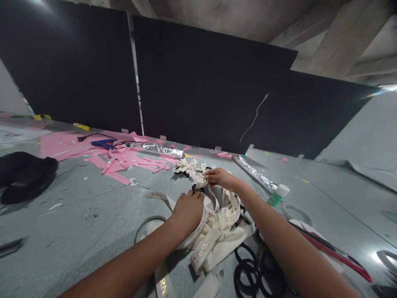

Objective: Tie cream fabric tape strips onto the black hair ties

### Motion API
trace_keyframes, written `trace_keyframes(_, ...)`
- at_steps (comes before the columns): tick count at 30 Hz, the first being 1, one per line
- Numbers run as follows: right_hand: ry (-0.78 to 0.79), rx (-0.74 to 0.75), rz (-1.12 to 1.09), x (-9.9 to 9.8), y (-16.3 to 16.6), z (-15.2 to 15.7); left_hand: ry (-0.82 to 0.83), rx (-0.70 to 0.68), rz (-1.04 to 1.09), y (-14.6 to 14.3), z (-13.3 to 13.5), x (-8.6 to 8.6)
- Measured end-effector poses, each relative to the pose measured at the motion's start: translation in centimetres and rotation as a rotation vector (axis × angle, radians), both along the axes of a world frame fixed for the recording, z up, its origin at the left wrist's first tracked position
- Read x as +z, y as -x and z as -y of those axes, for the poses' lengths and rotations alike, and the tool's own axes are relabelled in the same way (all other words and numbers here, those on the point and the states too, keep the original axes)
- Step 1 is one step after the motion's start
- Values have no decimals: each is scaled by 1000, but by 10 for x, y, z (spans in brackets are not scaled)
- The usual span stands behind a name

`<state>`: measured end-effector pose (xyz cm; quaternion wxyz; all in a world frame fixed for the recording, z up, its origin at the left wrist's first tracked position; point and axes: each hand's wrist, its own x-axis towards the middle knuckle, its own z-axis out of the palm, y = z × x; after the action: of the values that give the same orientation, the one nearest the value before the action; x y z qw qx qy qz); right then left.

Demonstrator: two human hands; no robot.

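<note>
Head view: just beyond the tangled, gold-lettered cream ribbon heap (230, 209), pinches a cream fabric strip (200, 178) with the right hand (221, 179); at the heap's far edge, curls the left hand (188, 209) narrowly against a round black elastic band (197, 188); cannot tell whether gripping.

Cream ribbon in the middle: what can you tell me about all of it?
The cream ribbon lies on the grey surface in a tangled heap of loops and strips. It looks like cloth, printed with gold capital letters. The left hand rests against it, the right hand is at its far side, and black rings lie near it.
</note>
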<state>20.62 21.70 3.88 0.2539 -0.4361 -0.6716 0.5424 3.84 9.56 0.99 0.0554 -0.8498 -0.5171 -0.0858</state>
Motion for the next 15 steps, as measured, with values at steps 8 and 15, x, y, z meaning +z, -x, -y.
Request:
trace_keyframes(8, -104, 44, 252, -19, 21, -3, -19, 14, 37, -1, 1, -9)
trace_keyframes(15, -478, 9, 560, -17, 26, 2, -29, 43, 35, -4, 4, -5)
